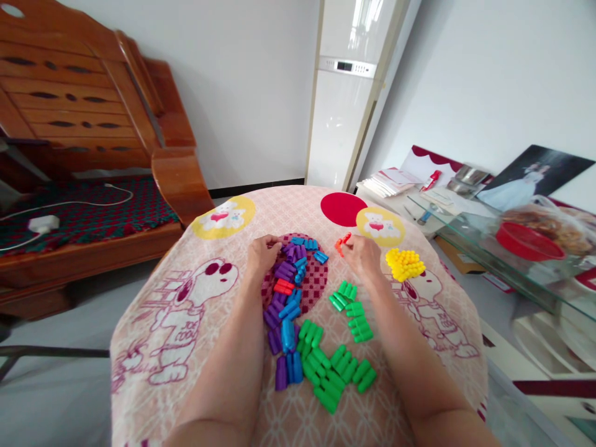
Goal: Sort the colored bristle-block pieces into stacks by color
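Observation:
Near the far end of the purple pieces (285,270), my left hand (264,253) has its fingers pressed together; what they hold, if anything, is too small to tell. My right hand (362,253) pinches some orange-red pieces (343,243) at its fingertips. Between my arms lie blue pieces (289,309) beside the purple ones, with a red piece (284,286) among them. Green pieces (328,369) are spread closer to me, some nearer my right forearm. A yellow cluster (404,264) sits to the right of my right hand.
A patterned cloth covers the round table (186,347). At the left stands a wooden bench (79,112) with a white adapter (44,224). On the right, a glass shelf (470,242) holds a red bowl (528,241) and a plastic bag. A tall white cabinet-like unit (338,118) stands behind.

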Motion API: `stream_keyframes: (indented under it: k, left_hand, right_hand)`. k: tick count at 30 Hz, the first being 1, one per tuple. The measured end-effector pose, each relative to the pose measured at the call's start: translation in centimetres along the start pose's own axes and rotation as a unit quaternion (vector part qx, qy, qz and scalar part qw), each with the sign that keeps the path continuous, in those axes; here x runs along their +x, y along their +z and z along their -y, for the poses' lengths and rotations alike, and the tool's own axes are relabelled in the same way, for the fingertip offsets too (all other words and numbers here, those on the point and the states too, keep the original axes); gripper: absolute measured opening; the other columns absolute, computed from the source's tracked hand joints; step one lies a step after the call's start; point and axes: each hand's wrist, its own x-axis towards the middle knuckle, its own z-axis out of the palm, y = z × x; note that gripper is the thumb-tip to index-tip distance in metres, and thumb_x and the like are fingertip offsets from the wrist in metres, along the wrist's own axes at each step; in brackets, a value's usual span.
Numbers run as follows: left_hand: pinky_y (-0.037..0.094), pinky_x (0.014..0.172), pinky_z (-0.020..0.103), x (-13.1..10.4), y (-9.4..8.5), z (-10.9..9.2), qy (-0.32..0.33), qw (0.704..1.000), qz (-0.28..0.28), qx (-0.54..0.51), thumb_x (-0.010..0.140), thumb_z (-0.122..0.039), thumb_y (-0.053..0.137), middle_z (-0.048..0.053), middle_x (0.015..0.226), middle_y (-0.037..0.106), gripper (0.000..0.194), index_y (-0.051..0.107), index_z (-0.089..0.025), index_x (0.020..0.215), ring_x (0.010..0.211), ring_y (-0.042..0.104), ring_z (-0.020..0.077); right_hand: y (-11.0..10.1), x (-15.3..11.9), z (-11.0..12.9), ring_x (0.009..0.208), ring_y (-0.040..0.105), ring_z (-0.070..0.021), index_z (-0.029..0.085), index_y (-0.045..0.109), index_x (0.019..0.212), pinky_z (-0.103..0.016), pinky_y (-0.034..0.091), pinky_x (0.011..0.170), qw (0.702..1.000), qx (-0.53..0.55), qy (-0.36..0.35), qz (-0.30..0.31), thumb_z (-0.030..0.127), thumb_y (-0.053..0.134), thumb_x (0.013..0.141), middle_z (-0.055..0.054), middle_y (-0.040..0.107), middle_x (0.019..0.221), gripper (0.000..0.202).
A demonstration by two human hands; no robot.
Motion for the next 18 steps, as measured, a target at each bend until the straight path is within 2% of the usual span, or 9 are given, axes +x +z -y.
stream_keyframes:
  k: [3, 6, 9, 12, 13, 15, 18]
  left_hand:
    - [0.051, 0.07, 0.024, 0.0, -0.1, -0.1, 0.002, 1.0, -0.001, 0.01, 0.079, -0.022, 0.059, 0.003, 0.08, 0.075, 0.022, 0.077, -0.02, 0.091, 0.074, 0.069, 0.0165]
    - [0.052, 0.073, 0.024, 0.0, -0.2, -0.1, 0.006, 1.0, -0.002, 0.014, 0.08, -0.022, 0.059, 0.003, 0.081, 0.076, 0.021, 0.077, -0.019, 0.091, 0.075, 0.069, 0.0167]
    - [0.052, 0.073, 0.025, 0.1, -0.1, 0.1, 0.008, 1.0, -0.002, 0.008, 0.08, -0.023, 0.058, 0.003, 0.082, 0.076, 0.022, 0.076, -0.019, 0.093, 0.076, 0.069, 0.0171]
    - [0.053, 0.072, 0.025, 0.2, 0.0, 0.2, 0.006, 1.0, -0.002, 0.011, 0.08, -0.023, 0.059, 0.003, 0.084, 0.076, 0.023, 0.077, -0.02, 0.094, 0.076, 0.069, 0.0173]
    - [0.053, 0.072, 0.025, 0.2, 0.0, 0.2, 0.005, 1.0, -0.002, 0.014, 0.08, -0.024, 0.059, 0.003, 0.084, 0.076, 0.023, 0.077, -0.02, 0.094, 0.076, 0.069, 0.0173]
    - [0.052, 0.072, 0.025, 0.1, 0.0, 0.1, 0.003, 1.0, -0.001, 0.016, 0.08, -0.024, 0.059, 0.003, 0.084, 0.076, 0.023, 0.076, -0.02, 0.095, 0.075, 0.069, 0.017]
    - [0.052, 0.069, 0.024, 0.0, 0.0, 0.1, 0.003, 1.0, 0.001, 0.011, 0.08, -0.022, 0.058, 0.003, 0.082, 0.076, 0.023, 0.076, -0.019, 0.094, 0.073, 0.069, 0.0164]
  right_hand:
    - [0.4, 1.4, -0.5, 0.09, 0.068, -0.021, 0.016, 0.076, 0.095, -0.025, 0.041, 0.071, 1.0, -0.002, 0.021, -0.011, 0.032, 0.051, 0.092, -0.014, 0.075, 0.097, 0.03]
    - [0.8, 2.1, -0.6, 0.092, 0.069, -0.0222, 0.015, 0.076, 0.096, -0.026, 0.043, 0.072, 0.999, -0.007, 0.042, 0.006, 0.03, 0.051, 0.091, -0.015, 0.075, 0.096, 0.03]
    - [1.0, 2.2, -0.7, 0.094, 0.069, -0.0229, 0.015, 0.076, 0.095, -0.026, 0.043, 0.073, 0.998, -0.009, 0.052, 0.021, 0.027, 0.052, 0.09, -0.015, 0.075, 0.097, 0.028]
    - [0.8, 1.5, 0.0, 0.094, 0.068, -0.0232, 0.016, 0.075, 0.097, -0.028, 0.044, 0.074, 0.999, 0.001, 0.036, 0.007, 0.029, 0.053, 0.091, -0.015, 0.075, 0.098, 0.026]
    - [0.7, 1.0, 0.5, 0.092, 0.068, -0.0226, 0.016, 0.074, 0.098, -0.028, 0.044, 0.075, 1.0, 0.013, 0.013, 0.003, 0.029, 0.053, 0.092, -0.014, 0.075, 0.097, 0.025]
    - [0.6, -0.4, 2.1, 0.09, 0.067, -0.0203, 0.018, 0.073, 0.096, -0.028, 0.044, 0.076, 0.996, 0.054, -0.075, 0.016, 0.03, 0.053, 0.094, -0.011, 0.074, 0.095, 0.025]
    - [0.8, -3.1, 5.1, 0.091, 0.065, -0.0173, 0.018, 0.073, 0.094, -0.026, 0.043, 0.081, 0.955, 0.112, -0.266, 0.073, 0.033, 0.057, 0.094, -0.007, 0.071, 0.095, 0.021]
